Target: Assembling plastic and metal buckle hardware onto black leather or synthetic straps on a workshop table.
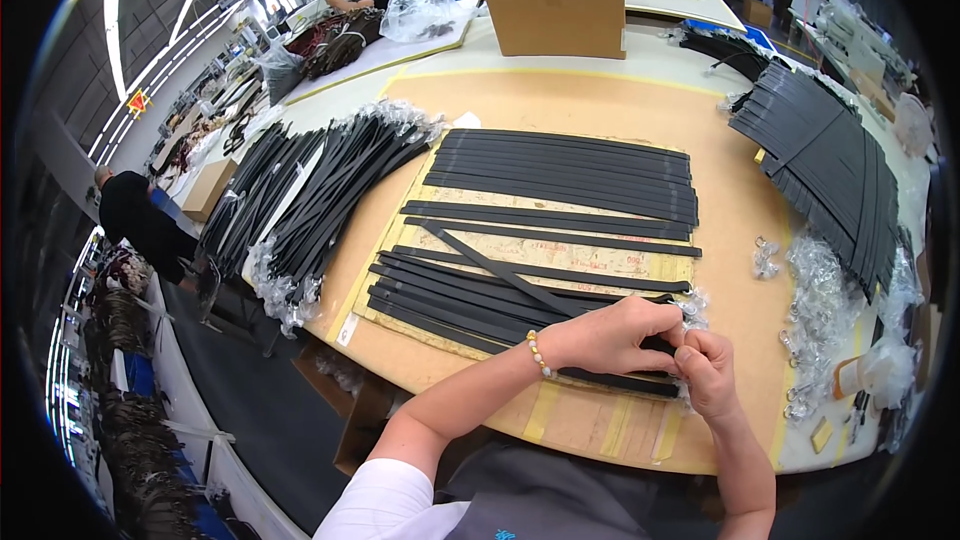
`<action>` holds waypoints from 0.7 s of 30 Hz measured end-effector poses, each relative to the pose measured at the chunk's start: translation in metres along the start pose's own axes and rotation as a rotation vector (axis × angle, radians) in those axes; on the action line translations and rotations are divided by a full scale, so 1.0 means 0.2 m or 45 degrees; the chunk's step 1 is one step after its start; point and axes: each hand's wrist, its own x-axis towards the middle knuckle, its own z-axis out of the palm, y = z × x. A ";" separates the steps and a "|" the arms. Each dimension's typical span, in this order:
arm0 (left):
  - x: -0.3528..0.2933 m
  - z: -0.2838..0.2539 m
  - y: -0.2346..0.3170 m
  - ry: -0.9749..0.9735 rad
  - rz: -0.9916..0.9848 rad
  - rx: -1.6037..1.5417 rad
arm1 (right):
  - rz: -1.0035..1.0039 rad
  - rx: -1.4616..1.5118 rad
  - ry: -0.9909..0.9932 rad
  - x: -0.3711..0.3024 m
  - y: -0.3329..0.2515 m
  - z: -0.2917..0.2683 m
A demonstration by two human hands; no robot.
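Left hand (pixel 615 335) and right hand (pixel 710 372) have fingertips pressed together, contents hidden, over the near right ends of black strips (pixel 470 295); a dragging left forearm (pixel 475 395) could skew the loose rows

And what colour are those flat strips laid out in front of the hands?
The flat strips are black, shown best in the head view.

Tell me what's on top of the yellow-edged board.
Black straps lie across the board, one strap slanting over others. The left hand covers part near its right edge; whatever lies beneath the hand can't be seen.
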 end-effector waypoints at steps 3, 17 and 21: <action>-0.01 -0.02 0.01 0.015 -0.012 0.042 | 0.013 0.027 0.033 0.00 0.01 -0.02; -0.63 -0.63 -0.35 0.466 -0.366 0.797 | 0.023 -0.622 0.279 0.17 0.05 -0.12; -0.74 -0.61 -0.40 0.528 -0.301 0.916 | -0.131 -0.869 0.270 0.17 0.08 -0.09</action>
